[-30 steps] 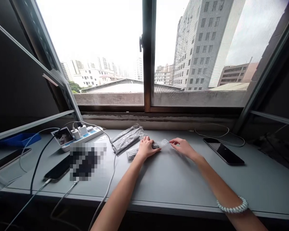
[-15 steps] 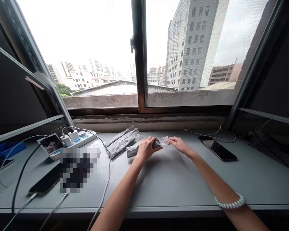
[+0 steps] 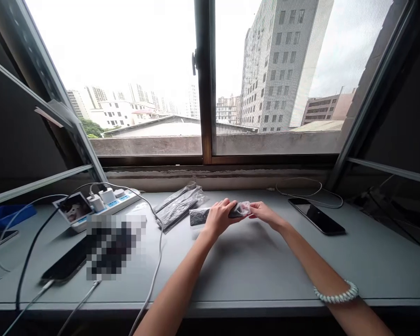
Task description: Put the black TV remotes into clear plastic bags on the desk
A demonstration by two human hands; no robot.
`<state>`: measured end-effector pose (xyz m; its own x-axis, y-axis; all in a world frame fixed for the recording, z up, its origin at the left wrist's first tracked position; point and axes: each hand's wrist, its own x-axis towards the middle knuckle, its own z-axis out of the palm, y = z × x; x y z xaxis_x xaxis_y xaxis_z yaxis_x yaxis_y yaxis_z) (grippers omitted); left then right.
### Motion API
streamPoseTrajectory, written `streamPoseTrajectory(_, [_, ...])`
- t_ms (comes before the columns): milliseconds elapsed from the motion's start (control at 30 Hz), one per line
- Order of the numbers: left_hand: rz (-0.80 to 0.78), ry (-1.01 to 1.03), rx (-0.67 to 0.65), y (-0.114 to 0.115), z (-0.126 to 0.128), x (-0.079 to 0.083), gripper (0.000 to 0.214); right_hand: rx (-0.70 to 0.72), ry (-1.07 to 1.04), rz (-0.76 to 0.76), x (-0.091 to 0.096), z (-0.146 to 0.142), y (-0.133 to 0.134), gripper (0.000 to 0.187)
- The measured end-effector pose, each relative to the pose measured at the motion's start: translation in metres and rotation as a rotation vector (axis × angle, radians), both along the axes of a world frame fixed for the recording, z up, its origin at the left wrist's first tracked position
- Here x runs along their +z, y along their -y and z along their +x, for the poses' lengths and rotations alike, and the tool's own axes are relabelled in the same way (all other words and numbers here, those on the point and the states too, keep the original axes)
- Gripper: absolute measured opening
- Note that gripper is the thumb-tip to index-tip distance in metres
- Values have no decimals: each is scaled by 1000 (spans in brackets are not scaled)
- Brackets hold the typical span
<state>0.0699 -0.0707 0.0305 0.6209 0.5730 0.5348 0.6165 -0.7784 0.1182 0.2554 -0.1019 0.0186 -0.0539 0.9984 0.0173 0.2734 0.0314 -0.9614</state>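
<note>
My left hand point(image 3: 220, 215) is wrapped over the middle of a long dark item in a clear plastic bag point(image 3: 199, 216), held a little above the table. What the item is cannot be made out through the plastic. At its right end, my right hand point(image 3: 264, 213) pinches the crumpled clear end of the bag, with the fingertips pressed together. Left of my left hand lie more dark items in clear plastic bags point(image 3: 178, 212), flat on the table.
A white power strip point(image 3: 121, 203) with chargers and a small photo point(image 3: 75, 208) stand at the left. Phones lie on the left, one on a cable point(image 3: 157, 266); another phone point(image 3: 317, 216) lies right. A thin white cable point(image 3: 331, 203) curls behind it. A window is at the back.
My left hand has shifted right with the bagged item, closer to my right hand. The clear bag end between the hands is now more bunched up.
</note>
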Motion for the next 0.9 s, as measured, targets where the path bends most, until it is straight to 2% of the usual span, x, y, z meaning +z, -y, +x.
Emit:
streamPoseTrajectory(267, [65, -11, 2, 1, 3, -4, 44, -99, 0, 95, -4, 2, -5, 46])
streamPoseTrajectory(467, [27, -2, 11, 0, 2, -2, 42, -23, -58, 123, 1, -1, -1, 47])
streamPoseTrajectory(900, [-20, -64, 37, -2, 3, -4, 40, -71, 56, 15, 3, 1, 1, 40])
